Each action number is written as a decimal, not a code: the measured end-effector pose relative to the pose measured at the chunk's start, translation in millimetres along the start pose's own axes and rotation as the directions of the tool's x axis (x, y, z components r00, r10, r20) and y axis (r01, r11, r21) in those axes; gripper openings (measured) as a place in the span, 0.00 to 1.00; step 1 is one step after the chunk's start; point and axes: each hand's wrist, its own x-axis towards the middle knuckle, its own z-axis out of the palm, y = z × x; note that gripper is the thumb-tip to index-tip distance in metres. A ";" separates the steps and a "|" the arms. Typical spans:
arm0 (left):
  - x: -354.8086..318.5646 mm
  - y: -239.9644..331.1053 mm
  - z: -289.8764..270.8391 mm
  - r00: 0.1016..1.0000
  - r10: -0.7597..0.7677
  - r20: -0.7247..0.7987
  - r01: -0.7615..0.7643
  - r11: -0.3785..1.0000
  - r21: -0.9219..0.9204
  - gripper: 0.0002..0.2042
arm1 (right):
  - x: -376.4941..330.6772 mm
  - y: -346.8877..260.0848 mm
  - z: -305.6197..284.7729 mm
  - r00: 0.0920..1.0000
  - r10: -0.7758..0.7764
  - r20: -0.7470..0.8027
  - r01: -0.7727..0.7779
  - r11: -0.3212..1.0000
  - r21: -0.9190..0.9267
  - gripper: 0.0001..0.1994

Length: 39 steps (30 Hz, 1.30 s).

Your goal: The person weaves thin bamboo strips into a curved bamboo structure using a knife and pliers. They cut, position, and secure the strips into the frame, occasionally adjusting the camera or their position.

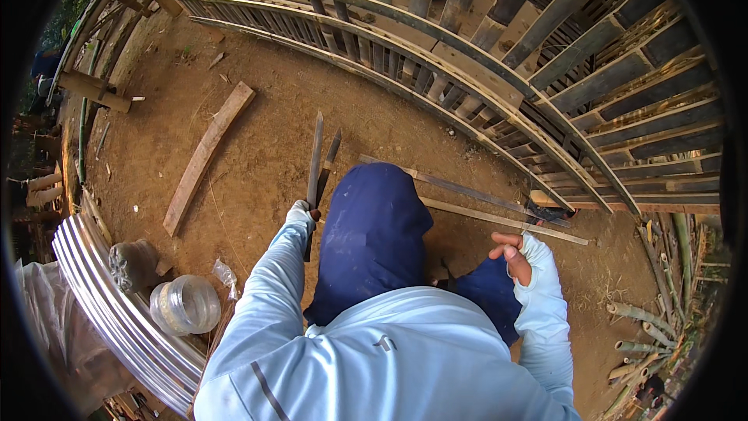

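Bare brown earth (148, 179) stretches across the yard, packed and scattered with small chips. A long wooden plank (206, 160) lies on it at far left. To the right, a dark slat (467, 191) and a pale slat (506, 223) rest side by side. Near left sit a clear round jar (185, 306), crumpled clear plastic (225, 277) and silver ribbed sheeting (117, 304); cut poles (647, 320) are heaped near right.

Two held strips (315, 154), one plank (209, 158), one clear jar (185, 305)
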 end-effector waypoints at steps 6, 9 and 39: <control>-27.9 27.6 -3.5 0.996 -0.010 -0.084 0.048 0.886 0.462 0.24 | 8.6 6.9 1.5 0.999 -0.046 0.008 0.046 0.997 -0.056 0.22; -34.4 -8.4 -16.6 0.976 -0.002 -0.216 0.089 0.915 0.394 0.17 | 12.3 8.8 2.8 0.998 -0.049 -0.042 0.048 0.999 -0.009 0.23; -231.3 400.5 20.2 0.663 0.749 -0.005 0.012 -0.018 -1.000 0.22 | 13.3 -14.4 15.7 0.630 -0.621 -0.467 0.574 0.777 -0.259 0.15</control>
